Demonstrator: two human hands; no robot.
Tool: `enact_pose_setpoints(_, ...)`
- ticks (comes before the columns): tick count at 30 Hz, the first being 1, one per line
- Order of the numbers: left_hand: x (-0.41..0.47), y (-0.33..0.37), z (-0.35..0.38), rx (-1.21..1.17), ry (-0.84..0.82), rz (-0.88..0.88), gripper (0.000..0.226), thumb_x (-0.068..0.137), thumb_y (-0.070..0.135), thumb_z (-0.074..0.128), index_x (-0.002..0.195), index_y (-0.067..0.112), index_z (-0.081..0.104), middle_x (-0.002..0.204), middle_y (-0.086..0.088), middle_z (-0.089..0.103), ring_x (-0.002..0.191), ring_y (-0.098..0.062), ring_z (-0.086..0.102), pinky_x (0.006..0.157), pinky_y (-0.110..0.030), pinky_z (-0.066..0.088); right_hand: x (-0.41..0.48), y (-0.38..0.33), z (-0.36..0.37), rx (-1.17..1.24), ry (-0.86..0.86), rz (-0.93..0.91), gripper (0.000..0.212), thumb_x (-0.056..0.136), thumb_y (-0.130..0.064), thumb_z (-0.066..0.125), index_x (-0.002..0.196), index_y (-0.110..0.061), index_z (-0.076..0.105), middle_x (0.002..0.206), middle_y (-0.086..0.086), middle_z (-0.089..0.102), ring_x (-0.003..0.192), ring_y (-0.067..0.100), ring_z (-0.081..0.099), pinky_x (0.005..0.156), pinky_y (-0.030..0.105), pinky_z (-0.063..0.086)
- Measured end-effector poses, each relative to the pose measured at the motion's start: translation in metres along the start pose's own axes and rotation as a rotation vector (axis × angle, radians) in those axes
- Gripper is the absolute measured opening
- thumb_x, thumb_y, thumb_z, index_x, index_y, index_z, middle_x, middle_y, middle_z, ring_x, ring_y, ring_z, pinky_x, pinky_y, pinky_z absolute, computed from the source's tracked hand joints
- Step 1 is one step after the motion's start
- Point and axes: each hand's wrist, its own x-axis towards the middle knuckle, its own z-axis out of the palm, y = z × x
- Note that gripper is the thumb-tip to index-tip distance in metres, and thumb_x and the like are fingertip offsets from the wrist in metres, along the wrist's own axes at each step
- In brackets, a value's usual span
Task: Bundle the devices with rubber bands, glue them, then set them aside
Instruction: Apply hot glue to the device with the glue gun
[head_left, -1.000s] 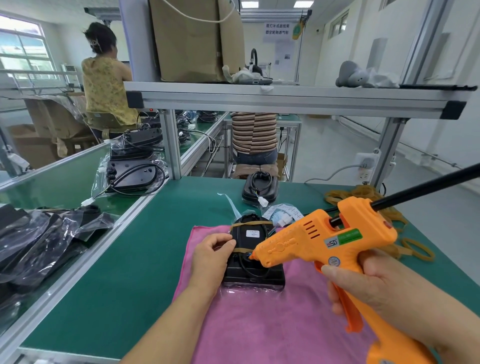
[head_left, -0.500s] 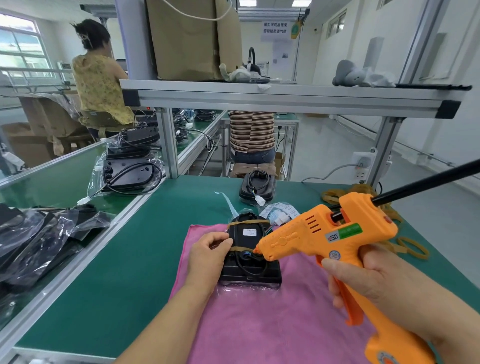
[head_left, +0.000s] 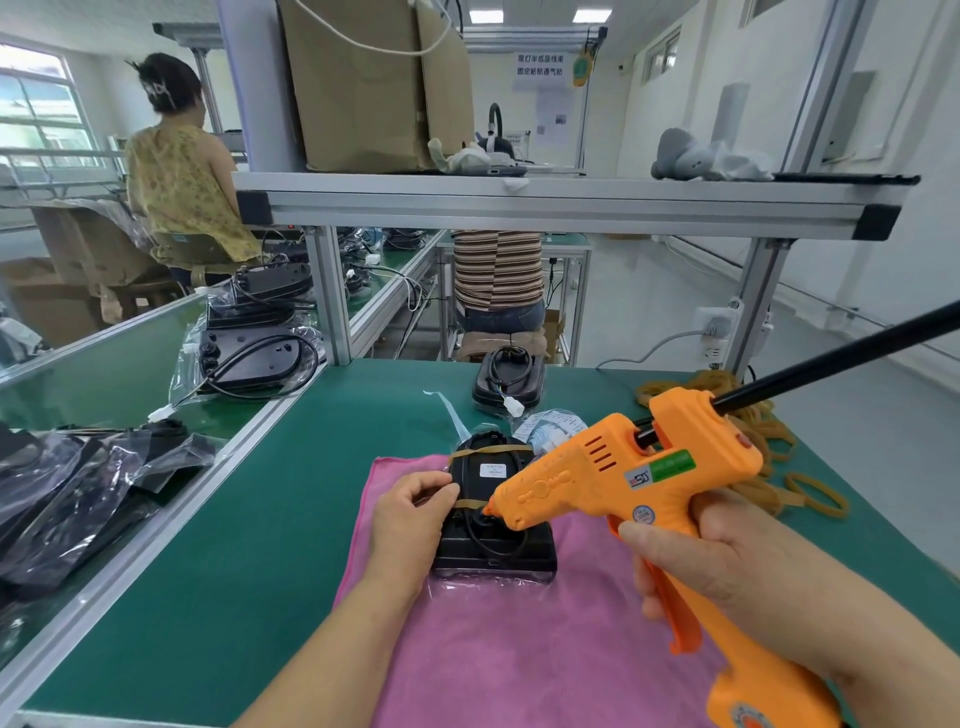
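Now I'm keeping my right grip (head_left: 727, 566) closed on the glue gun (head_left: 623, 478), nozzle touching the banded device (head_left: 493, 519) leftward; left grip (head_left: 410, 514) pinching its left edge.

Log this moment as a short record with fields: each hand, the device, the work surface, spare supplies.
left hand: steadies the black device at its left edge
right hand: grips the orange glue gun, nozzle at the device's top face
device: flat on the pink cloth, two rubber bands around it
surface: green bench
supplies: loose rubber bands at right
second device: farther back
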Motion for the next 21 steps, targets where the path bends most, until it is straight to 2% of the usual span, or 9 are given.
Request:
enact_pose_setpoints(6, -0.0010, 0.0012, 0.0002, -0.006, -0.001, -0.002, 0.011, 0.086, 0.008, 0.072, 0.089, 0.018, 0.075, 0.094, -0.003, 0.075, 0.081, -0.015, 0.071, 0.065, -0.021, 0.054, 0.0010, -0.0010, 0.0008, 0.004, 0.004, -0.002, 0.032, 0.088, -0.059, 0.051, 0.076, -0.034, 0.068, 0.077, -0.007, 0.074, 0.072, 0.008, 0.070, 0.084, 0.034, 0.054)
enact_pose_setpoints(11, -0.0011, 0.0002, -0.0002, -0.020, 0.001, -0.009, 0.011, 0.085, 0.008, 0.072, 0.089, 0.018, 0.075, 0.093, -0.003, 0.075, 0.083, -0.017, 0.071, 0.069, -0.027, 0.056, 0.0008, -0.0020, 0.0006, 0.006, 0.012, -0.005, 0.031, 0.089, -0.058, 0.051, 0.077, -0.034, 0.067, 0.077, -0.007, 0.074, 0.072, 0.007, 0.069, 0.080, 0.031, 0.052)
enact_pose_setpoints(21, 0.0009, -0.0026, -0.0006, -0.036, -0.001, -0.014, 0.011, 0.084, 0.008, 0.073, 0.088, 0.019, 0.076, 0.091, -0.003, 0.076, 0.086, -0.022, 0.071, 0.079, -0.038, 0.059, 0.0007, -0.0017, 0.0008, 0.012, 0.023, -0.021, 0.030, 0.088, -0.058, 0.051, 0.079, -0.034, 0.068, 0.076, -0.006, 0.074, 0.071, 0.011, 0.071, 0.083, 0.039, 0.056)
